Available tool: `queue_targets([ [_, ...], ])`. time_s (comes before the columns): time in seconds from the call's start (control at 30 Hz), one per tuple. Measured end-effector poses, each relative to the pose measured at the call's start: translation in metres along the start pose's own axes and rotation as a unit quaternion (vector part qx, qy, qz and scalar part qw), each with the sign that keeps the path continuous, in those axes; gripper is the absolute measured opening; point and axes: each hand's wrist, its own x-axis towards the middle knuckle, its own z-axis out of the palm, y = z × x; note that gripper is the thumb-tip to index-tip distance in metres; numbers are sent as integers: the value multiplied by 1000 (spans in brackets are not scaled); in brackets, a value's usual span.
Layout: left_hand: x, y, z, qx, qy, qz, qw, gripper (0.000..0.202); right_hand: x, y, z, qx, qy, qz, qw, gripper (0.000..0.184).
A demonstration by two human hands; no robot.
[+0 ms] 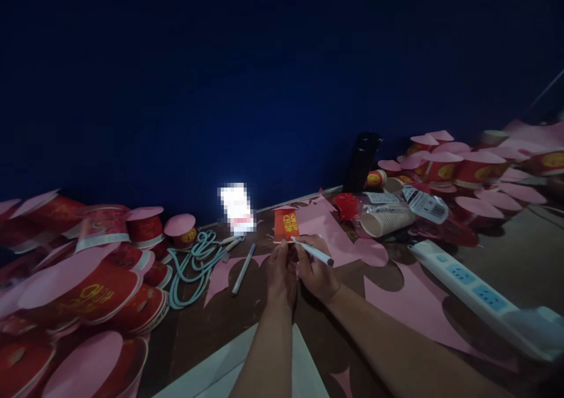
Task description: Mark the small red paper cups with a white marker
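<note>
In the middle of the head view my left hand [281, 274] grips the rim of a red paper cup [282, 224] with gold lettering. The cup is upside down, its rim towards me. My right hand [318, 271] is closed around a white marker [316, 253], whose tip points at the cup near its rim. Whether the tip touches the cup I cannot tell. A second marker [243, 270] with a blue end lies on the table to the left of my hands.
Red cups with pink paper discs [101, 289] crowd the left; more cups [445, 166] stand far right. A teal cable [189, 283], a bright blurred screen [237, 207], cut pink paper [405, 298], stacked paper cups [388, 220], a black bottle [362, 160] and a power strip [473, 295] lie around.
</note>
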Motion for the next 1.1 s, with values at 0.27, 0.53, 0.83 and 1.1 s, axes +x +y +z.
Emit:
queue_targets([
  [0.27, 0, -1, 0, 2, -3, -12, 1000, 18, -2, 4, 0, -3, -2, 13, 1000, 14],
  [0.53, 4, -4, -5, 10, -11, -8, 1000, 20, -3, 3, 0, 4, 6, 16, 1000, 15],
  [0.83, -1, 0, -2, 8, -12, 8, 1000, 18, -4, 3, -2, 0, -11, 23, 1000, 15],
  [1.1, 4, -3, -5, -2, 3, -13, 1000, 23, -2, 4, -3, -14, 6, 6, 1000, 14],
])
